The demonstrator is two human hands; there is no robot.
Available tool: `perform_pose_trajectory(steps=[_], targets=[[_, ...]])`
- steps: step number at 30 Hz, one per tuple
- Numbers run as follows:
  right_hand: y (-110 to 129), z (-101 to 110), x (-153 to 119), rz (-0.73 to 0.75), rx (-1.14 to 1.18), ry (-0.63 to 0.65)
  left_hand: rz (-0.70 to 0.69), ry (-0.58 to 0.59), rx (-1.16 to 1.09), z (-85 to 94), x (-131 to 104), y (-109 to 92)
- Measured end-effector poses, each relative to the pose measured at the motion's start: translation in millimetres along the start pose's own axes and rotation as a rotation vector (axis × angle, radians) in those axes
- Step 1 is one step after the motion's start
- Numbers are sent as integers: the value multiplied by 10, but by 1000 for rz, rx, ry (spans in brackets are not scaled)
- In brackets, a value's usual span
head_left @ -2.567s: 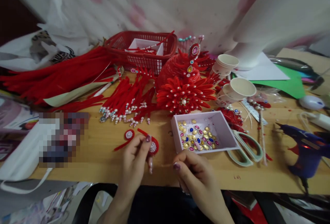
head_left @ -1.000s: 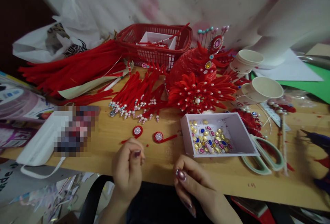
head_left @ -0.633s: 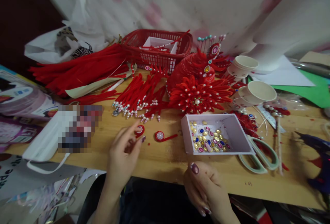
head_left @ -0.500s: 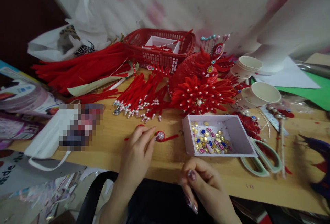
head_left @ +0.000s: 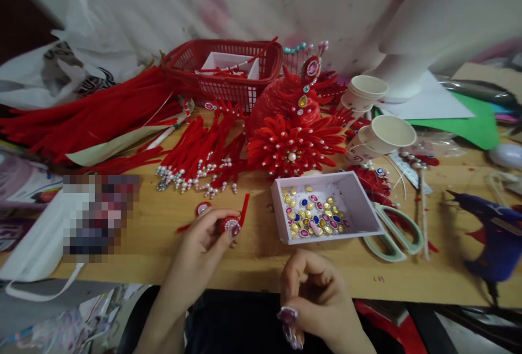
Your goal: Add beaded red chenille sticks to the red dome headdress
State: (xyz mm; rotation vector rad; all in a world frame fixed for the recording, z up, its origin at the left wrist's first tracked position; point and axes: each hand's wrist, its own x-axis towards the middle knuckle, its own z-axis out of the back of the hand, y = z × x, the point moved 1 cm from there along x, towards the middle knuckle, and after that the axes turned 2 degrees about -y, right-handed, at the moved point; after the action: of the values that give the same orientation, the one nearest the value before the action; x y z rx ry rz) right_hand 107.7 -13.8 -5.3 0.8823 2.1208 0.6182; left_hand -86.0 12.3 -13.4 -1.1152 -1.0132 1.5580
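Two hands: bare, with purple nails showing, working above the near edge of a wooden table [head_left: 253, 267].
Left hand [head_left: 198, 245]: grips a red curl [head_left: 230, 223] with a beaded white centre between thumb and fingers, just above the tabletop, its straight tail slanting up and away.
Right hand [head_left: 318, 291]: poised before the table's edge, fingers bent inward; whether it pinches something small cannot be told.
Second curl [head_left: 202, 208]: on the table just beyond the left hand, which partly hides it.
White box [head_left: 280, 212]: beyond the right hand, holding loose gold, blue and pink gems [head_left: 320, 213].
Scissors [head_left: 391, 230]: pale green handles showing, right beside the box.
Glue gun [head_left: 485, 229]: blue, on the table's right side.
Red flower [head_left: 293, 144]: pearl-tipped petals spread behind the box.
Red basket [head_left: 228, 90]: toward the back, near the patterned curtain [head_left: 253, 0].
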Motion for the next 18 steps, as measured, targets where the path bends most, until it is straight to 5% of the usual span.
perform_pose_trajectory(steps=[3, 6, 13, 18], targets=[[-21, 18, -23, 146, -72, 5, 182, -57, -403, -64, -79, -146], [-26, 15, -39, 330, -166, 11, 270, -79, -573, -184, -128, -276], [71, -3, -8, 858, -620, -249, 211, -3, -620, -363, -226, -390], [98, 27, 34, 955, -785, -265, 144, 61, -577, -392, -278, -402]])
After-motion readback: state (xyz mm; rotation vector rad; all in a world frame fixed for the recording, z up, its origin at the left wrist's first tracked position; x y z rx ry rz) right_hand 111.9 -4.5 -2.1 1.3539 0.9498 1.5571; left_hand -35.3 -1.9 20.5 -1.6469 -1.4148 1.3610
